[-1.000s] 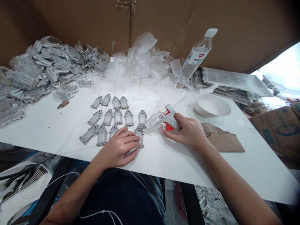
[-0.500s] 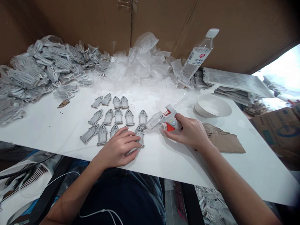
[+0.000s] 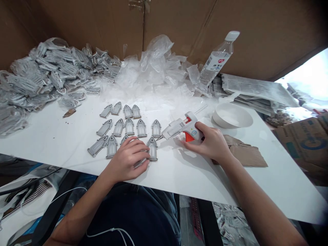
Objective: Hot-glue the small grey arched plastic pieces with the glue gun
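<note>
Several grey arch-shaped window pieces [image 3: 129, 127] lie in rows on the white table [image 3: 51, 136]. My left hand [image 3: 128, 159] rests on the front row, its fingers curled over a piece beside the window piece [image 3: 153, 149] at the row's right end. My right hand [image 3: 211, 143] grips a white glue gun [image 3: 182, 127] with an orange trigger. The gun's nozzle points left and sits just above that right-end piece.
A heap of bagged grey pieces [image 3: 38, 78] fills the back left. Crumpled clear plastic bags [image 3: 159, 68] lie at the back centre, next to a water bottle [image 3: 217, 58]. A white bowl [image 3: 232, 116] and brown paper [image 3: 243, 153] sit on the right. Cardboard walls [image 3: 179, 20] stand behind.
My right hand has lifted the glue gun a little and shifted it to the right. The fingers of my left hand have curled in and pulled back slightly.
</note>
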Motion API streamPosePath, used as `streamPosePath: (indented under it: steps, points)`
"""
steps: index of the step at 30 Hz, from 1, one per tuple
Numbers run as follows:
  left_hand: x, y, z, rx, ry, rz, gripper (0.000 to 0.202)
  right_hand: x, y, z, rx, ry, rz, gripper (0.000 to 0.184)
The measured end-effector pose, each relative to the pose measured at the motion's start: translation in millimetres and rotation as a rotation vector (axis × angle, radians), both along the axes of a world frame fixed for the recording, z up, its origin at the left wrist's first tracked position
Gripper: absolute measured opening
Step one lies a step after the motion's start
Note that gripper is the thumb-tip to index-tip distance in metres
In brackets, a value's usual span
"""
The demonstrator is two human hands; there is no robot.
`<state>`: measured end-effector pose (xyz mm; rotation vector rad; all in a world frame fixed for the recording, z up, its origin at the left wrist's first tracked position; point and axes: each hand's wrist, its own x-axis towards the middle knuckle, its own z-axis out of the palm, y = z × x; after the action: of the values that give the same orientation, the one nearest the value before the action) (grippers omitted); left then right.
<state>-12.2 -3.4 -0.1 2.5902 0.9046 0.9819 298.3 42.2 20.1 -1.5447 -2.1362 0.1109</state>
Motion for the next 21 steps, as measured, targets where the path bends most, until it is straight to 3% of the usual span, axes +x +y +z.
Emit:
streamPosePath:
  steps: [6, 21]
  points:
    - [0.5, -0.4, -1.3, -0.021, -0.002, 0.015, 0.009, -0.3, -0.8, 4.6, 0.004, 0.053, 0.072, 0.048]
    - [1.9, -0.8, 2.0, -0.082, 0.036, 0.072, 0.01, -6.5, -2.6, -1.8, -0.144, -0.065, 0.208, 0.032]
